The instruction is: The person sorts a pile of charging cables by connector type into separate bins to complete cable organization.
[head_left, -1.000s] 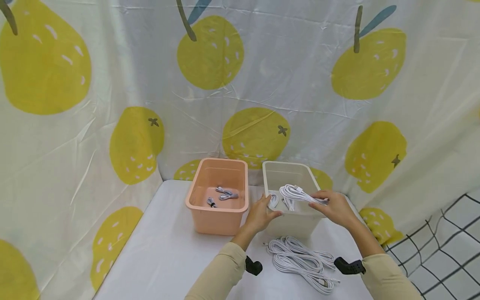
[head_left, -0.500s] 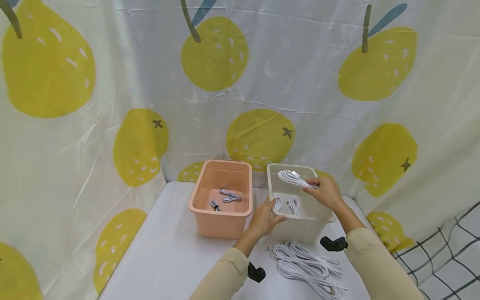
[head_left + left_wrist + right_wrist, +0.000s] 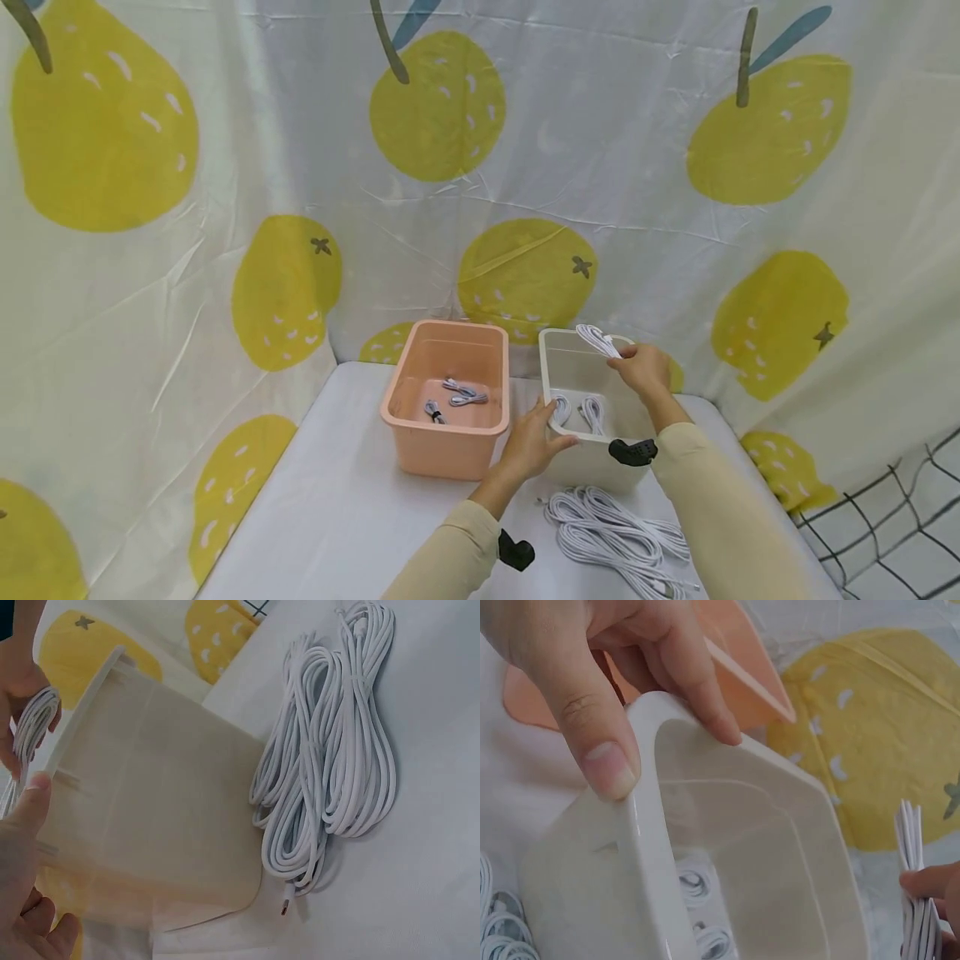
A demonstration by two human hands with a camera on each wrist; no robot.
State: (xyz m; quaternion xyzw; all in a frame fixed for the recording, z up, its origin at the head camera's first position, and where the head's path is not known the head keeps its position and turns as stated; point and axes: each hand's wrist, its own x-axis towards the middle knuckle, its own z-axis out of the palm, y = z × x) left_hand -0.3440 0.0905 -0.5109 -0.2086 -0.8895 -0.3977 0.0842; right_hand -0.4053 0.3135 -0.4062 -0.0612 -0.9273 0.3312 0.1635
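Right grip (image 3: 645, 368) pinches cable bundle (image 3: 596, 337) (partly hidden); left grip (image 3: 527, 443) clamps corner of cream bin (image 3: 585, 465).

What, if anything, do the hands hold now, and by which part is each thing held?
The right hand holds a white cable bundle near one end; the left hand grips the cream bin by its rim, at the near left corner.

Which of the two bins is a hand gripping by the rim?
The cream bin, on the right: the left hand grips its near-left corner, while neither hand holds the peach bin.
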